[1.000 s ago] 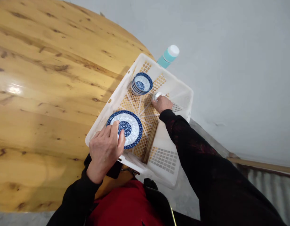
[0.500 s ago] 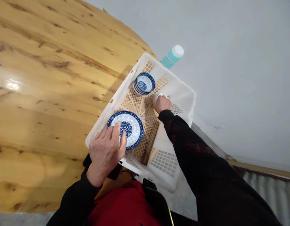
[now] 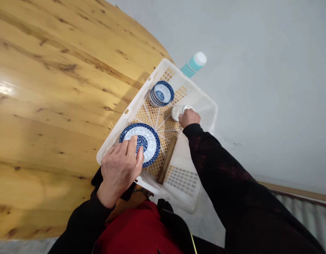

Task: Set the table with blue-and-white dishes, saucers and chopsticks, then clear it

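A white plastic crate (image 3: 205,102) sits on the edge of a round wooden table (image 3: 54,88). My left hand (image 3: 120,170) grips the near rim of a stack of blue-and-white plates (image 3: 143,139) lying in the crate. My right hand (image 3: 188,117) reaches deeper in and holds a small white cup (image 3: 186,108); a second white cup (image 3: 175,113) stands just left of it. A stack of blue-and-white bowls (image 3: 162,93) stands at the crate's far side. A bundle of brown chopsticks (image 3: 167,160) lies on the crate floor between my arms.
A teal bottle with a white cap (image 3: 194,64) stands beyond the crate's far corner. The crate overhangs the table edge above a grey floor (image 3: 258,70). A pale strip (image 3: 297,192) runs along the floor at the right.
My right hand has shifted slightly right with a small white cup, uncovering a second white cup beside it. My left hand stays on the plates.
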`<state>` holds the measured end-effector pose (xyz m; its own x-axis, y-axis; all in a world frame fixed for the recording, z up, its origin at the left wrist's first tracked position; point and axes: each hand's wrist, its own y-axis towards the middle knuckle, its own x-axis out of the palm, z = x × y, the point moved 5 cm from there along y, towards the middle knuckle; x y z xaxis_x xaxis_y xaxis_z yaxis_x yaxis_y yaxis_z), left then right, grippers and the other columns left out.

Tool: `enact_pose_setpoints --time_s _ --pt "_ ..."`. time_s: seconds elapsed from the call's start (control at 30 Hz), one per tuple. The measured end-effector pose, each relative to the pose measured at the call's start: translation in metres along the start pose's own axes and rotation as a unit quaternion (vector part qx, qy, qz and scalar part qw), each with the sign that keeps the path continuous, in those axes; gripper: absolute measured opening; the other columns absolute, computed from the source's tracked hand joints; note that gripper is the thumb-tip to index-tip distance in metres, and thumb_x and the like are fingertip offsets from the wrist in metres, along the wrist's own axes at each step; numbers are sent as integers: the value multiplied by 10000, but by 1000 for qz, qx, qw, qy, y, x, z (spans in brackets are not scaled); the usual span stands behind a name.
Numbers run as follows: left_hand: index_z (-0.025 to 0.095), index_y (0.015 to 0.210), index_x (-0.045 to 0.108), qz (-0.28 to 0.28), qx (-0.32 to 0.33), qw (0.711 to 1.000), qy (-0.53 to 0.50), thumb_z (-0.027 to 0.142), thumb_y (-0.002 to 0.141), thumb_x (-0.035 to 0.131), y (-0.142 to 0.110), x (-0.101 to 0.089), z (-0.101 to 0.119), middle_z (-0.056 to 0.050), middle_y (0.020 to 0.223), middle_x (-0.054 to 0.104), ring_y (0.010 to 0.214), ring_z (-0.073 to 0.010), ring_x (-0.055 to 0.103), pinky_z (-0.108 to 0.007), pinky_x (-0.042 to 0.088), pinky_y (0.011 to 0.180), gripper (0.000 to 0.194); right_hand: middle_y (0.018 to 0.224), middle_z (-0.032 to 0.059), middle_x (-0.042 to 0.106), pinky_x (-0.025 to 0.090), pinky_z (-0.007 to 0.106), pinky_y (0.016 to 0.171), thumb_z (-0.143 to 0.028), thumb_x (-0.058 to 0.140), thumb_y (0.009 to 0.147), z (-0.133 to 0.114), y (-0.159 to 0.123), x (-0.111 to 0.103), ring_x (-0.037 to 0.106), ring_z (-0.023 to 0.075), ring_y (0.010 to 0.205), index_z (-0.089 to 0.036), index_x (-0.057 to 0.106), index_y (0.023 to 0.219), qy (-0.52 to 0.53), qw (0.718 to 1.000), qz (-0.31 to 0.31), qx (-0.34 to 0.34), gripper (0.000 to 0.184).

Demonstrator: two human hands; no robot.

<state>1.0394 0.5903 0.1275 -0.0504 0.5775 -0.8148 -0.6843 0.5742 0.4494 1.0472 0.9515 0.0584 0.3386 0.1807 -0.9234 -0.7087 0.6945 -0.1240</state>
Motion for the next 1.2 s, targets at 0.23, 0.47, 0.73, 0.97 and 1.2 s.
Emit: enact_pose_setpoints --time_s 0.23,0.47,0.73,0.97,1.2 --pt "125 1259 622 -9 0 1000 -1 262 963 555 -1 1 -1 -80 928 759 792 -224 700 -340 459 672 333 1228 257 611 458 406 860 -313 442 974 5 -4 10 615 353 1095 -36 614 1174 -1 1000 11 -20 383" --pt "125 1211 628 -25 -1 1000 13 276 965 552 -1 3 -2 -74 919 761 797 -221 705 -336 474 666 298 1221 248 607 465 392 825 -275 417 968 -8 4 19 586 335 1092 -42 606 1174 -15 998 21 -65 364" --pt "130 1230 614 -13 3 1000 9 266 964 554 -1 1 -1 -69 928 767 793 -218 710 -335 473 667 305 1217 237 602 473 379 782 -252 396 976 -15 5 30 580 323 1084 -64 616 1174 -22 996 14 -85 351" --pt "122 1239 613 -3 8 1000 8 262 960 563 0 0 0 -69 908 767 783 -218 710 -335 477 666 316 1227 224 611 476 364 781 -262 426 970 -15 4 30 598 310 1080 -86 627 1178 -12 997 3 -76 338" --pt "115 1222 617 -5 6 1000 7 260 957 570 0 0 -1 -70 916 767 776 -216 710 -337 483 660 306 1237 218 612 490 368 817 -253 432 972 -14 4 30 608 307 1095 -96 632 1187 -9 997 -9 -70 333"
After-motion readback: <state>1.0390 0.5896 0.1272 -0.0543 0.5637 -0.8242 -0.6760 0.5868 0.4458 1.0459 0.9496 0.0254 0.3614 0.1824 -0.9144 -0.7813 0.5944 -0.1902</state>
